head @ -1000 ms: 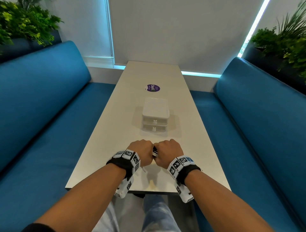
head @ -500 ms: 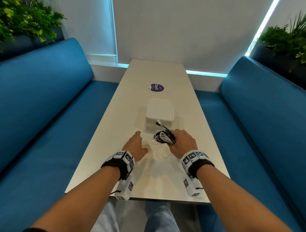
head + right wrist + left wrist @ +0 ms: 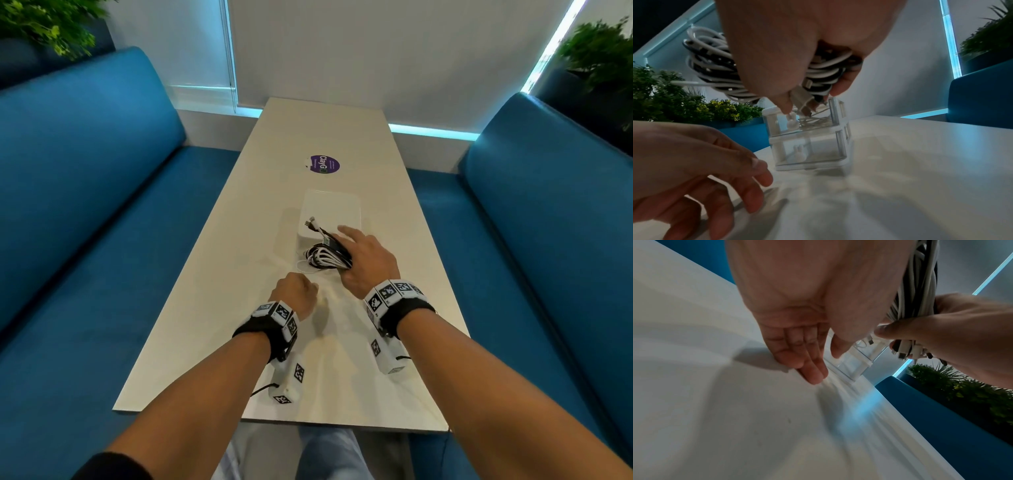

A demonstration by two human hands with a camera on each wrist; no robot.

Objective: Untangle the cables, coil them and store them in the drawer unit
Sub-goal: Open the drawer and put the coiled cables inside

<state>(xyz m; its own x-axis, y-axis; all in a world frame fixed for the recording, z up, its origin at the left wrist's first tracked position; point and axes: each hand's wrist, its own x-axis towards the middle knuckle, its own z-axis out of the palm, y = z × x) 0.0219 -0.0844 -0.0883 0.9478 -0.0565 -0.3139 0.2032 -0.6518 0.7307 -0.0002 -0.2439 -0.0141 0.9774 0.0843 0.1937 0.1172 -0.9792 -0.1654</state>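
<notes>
My right hand (image 3: 363, 260) grips a bundle of black and white cables (image 3: 327, 257) just above the table, in front of the drawer unit (image 3: 330, 212). In the right wrist view the cable bundle (image 3: 715, 65) loops out past the thumb, and its plugs (image 3: 803, 102) hang at the top drawer of the clear two-drawer unit (image 3: 809, 142), which has small rabbit-shaped knobs. My left hand (image 3: 296, 296) hovers empty over the table nearer me, its fingers (image 3: 812, 366) loosely bent towards the surface. The drawer unit (image 3: 855, 368) shows just beyond them.
The long white table (image 3: 239, 274) carries a purple round sticker (image 3: 323, 164) beyond the drawer unit. Blue benches (image 3: 85, 205) run along both sides. Potted plants (image 3: 603, 65) stand behind the bench backs.
The two hands have parted from a joined grip near the table edge. My right hand has carried the cable bundle forward to the drawer unit, and the left has let go and stayed behind.
</notes>
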